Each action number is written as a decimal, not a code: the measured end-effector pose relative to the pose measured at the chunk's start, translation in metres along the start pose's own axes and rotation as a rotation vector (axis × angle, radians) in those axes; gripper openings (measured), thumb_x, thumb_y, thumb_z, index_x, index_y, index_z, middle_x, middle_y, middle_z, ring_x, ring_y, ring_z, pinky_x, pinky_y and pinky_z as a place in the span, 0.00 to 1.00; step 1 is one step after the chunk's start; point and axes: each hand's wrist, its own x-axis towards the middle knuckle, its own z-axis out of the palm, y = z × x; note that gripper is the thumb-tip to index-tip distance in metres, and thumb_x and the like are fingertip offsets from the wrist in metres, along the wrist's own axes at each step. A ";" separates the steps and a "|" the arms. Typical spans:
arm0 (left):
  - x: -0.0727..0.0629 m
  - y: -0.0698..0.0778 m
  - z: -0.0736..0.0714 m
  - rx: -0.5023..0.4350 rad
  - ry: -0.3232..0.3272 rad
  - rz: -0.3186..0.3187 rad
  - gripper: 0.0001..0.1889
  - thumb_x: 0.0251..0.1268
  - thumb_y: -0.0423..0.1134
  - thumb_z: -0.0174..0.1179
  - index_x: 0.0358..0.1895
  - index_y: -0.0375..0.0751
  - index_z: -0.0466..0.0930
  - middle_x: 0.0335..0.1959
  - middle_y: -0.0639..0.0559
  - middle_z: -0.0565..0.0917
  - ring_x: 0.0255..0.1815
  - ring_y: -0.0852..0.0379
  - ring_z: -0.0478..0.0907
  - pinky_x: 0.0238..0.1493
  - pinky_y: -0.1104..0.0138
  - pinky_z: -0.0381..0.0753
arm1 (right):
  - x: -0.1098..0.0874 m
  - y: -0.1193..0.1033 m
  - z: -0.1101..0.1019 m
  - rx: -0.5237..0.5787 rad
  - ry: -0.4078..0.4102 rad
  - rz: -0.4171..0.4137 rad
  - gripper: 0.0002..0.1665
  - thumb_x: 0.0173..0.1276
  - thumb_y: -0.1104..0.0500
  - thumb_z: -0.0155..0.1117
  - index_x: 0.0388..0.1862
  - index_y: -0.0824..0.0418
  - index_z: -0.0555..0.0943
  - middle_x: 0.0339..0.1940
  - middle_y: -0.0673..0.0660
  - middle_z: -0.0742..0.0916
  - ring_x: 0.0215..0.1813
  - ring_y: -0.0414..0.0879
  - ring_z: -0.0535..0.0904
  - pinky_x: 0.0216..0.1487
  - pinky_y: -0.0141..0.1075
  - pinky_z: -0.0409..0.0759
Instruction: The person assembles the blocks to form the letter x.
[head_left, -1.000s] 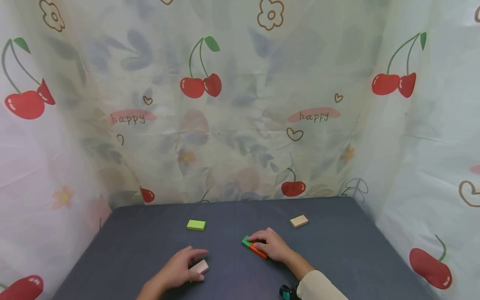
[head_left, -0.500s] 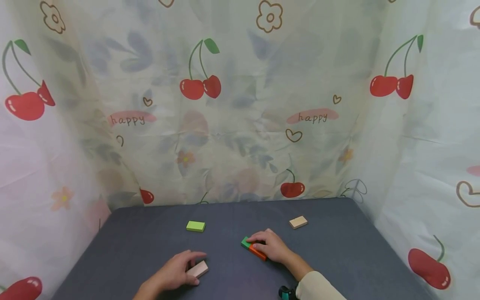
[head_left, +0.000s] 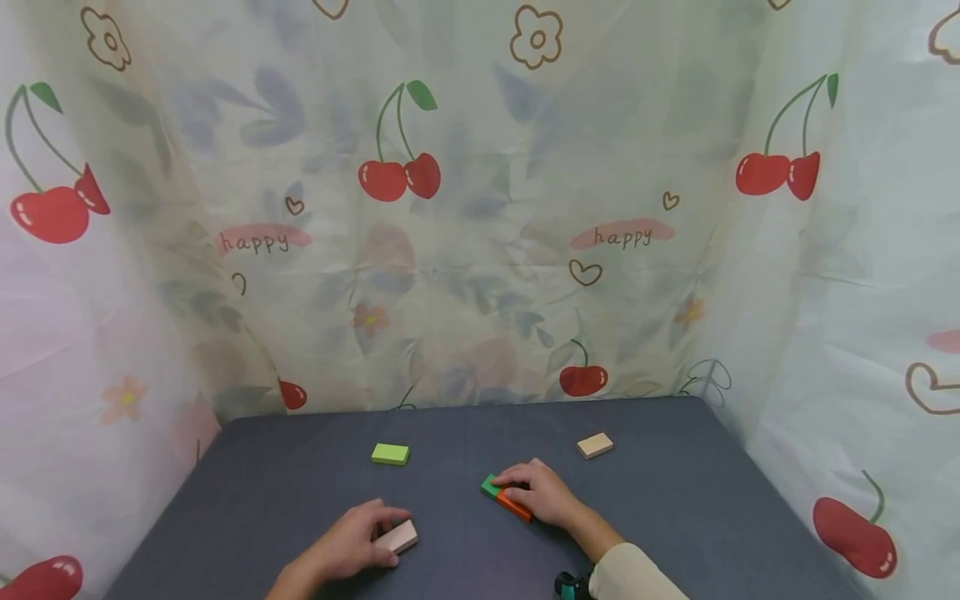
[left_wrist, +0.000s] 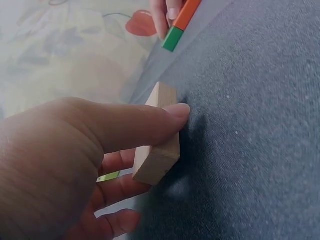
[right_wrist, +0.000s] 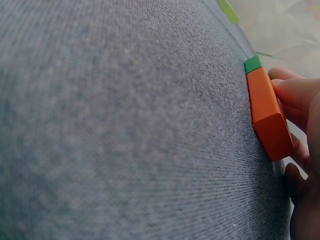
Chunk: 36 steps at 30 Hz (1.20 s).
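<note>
My left hand (head_left: 352,540) pinches a pale wooden block (head_left: 399,537) near the front of the table. In the left wrist view the thumb presses one side of that wooden block (left_wrist: 159,164), with fingers curled behind it and a shadow just beneath. To the right, my right hand (head_left: 547,495) holds an orange block (head_left: 515,505), whose end meets a green block (head_left: 490,486) in one line. The right wrist view has the thumb along the orange block (right_wrist: 265,100) and fingers on its far side; the green block (right_wrist: 253,64) sits at its far end.
A lime green block (head_left: 390,454) lies toward the back left of the dark table (head_left: 300,458), and a tan wooden block (head_left: 595,446) at the back right. Printed curtains (head_left: 465,208) enclose the back and sides. A black object (head_left: 572,585) is beside the right sleeve.
My left thumb has slid back along the pale wooden block, and the index finger has lowered toward it. The right hand and its two blocks stay put; the view has tilted slightly.
</note>
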 end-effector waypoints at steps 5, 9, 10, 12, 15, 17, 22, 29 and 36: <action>0.005 0.004 0.000 -0.010 0.013 0.010 0.27 0.51 0.42 0.73 0.57 0.43 0.82 0.32 0.58 0.74 0.31 0.59 0.70 0.32 0.66 0.68 | -0.001 0.000 0.000 -0.004 0.003 0.000 0.14 0.70 0.58 0.62 0.52 0.49 0.87 0.51 0.46 0.86 0.48 0.43 0.74 0.45 0.38 0.70; 0.008 0.008 0.001 0.003 0.046 0.021 0.26 0.52 0.42 0.73 0.57 0.42 0.82 0.32 0.57 0.73 0.31 0.59 0.70 0.32 0.66 0.68 | -0.001 0.000 0.000 -0.001 0.004 0.003 0.14 0.70 0.58 0.62 0.51 0.50 0.87 0.51 0.46 0.86 0.46 0.42 0.73 0.44 0.37 0.70; 0.009 0.009 0.001 0.008 0.057 0.027 0.26 0.51 0.42 0.73 0.57 0.42 0.82 0.31 0.57 0.73 0.31 0.59 0.70 0.32 0.66 0.67 | -0.001 0.000 0.000 0.000 0.005 0.002 0.14 0.70 0.58 0.62 0.51 0.50 0.87 0.51 0.46 0.86 0.46 0.42 0.73 0.44 0.37 0.70; 0.010 0.010 0.003 0.018 0.079 0.038 0.26 0.51 0.42 0.74 0.56 0.42 0.82 0.31 0.57 0.73 0.30 0.60 0.69 0.32 0.66 0.67 | -0.001 0.001 0.001 0.002 0.005 0.000 0.14 0.70 0.58 0.62 0.51 0.50 0.87 0.51 0.46 0.86 0.46 0.42 0.73 0.44 0.37 0.70; 0.012 0.010 0.004 0.008 0.098 0.045 0.26 0.51 0.42 0.74 0.57 0.43 0.82 0.31 0.56 0.72 0.30 0.59 0.69 0.31 0.67 0.67 | -0.001 0.001 0.001 0.004 0.003 -0.002 0.14 0.70 0.58 0.62 0.52 0.50 0.87 0.51 0.46 0.86 0.47 0.43 0.73 0.44 0.38 0.70; 0.013 0.011 0.004 -0.009 0.104 0.038 0.27 0.52 0.42 0.73 0.58 0.43 0.82 0.32 0.56 0.72 0.31 0.58 0.69 0.31 0.66 0.67 | -0.001 0.002 0.001 0.003 -0.001 0.001 0.14 0.70 0.58 0.62 0.52 0.49 0.87 0.51 0.45 0.86 0.47 0.42 0.73 0.45 0.38 0.70; 0.018 0.016 0.005 -0.027 0.136 0.022 0.27 0.53 0.41 0.73 0.59 0.43 0.81 0.33 0.56 0.73 0.32 0.56 0.70 0.33 0.66 0.67 | 0.000 0.002 0.000 0.006 0.003 -0.021 0.14 0.70 0.59 0.62 0.52 0.51 0.87 0.51 0.47 0.86 0.48 0.44 0.74 0.45 0.38 0.70; 0.024 0.022 0.010 -0.017 0.213 0.044 0.26 0.53 0.40 0.73 0.58 0.43 0.82 0.33 0.58 0.74 0.31 0.59 0.70 0.32 0.67 0.68 | -0.001 0.001 -0.001 0.008 0.006 -0.031 0.14 0.70 0.59 0.62 0.51 0.51 0.87 0.51 0.47 0.86 0.48 0.45 0.75 0.46 0.39 0.70; 0.031 0.030 0.016 -0.031 0.290 0.060 0.26 0.53 0.39 0.73 0.58 0.43 0.82 0.33 0.58 0.74 0.30 0.60 0.70 0.31 0.67 0.68 | 0.000 0.002 -0.001 0.010 0.006 -0.018 0.14 0.70 0.59 0.62 0.51 0.50 0.87 0.51 0.47 0.86 0.48 0.44 0.75 0.45 0.38 0.70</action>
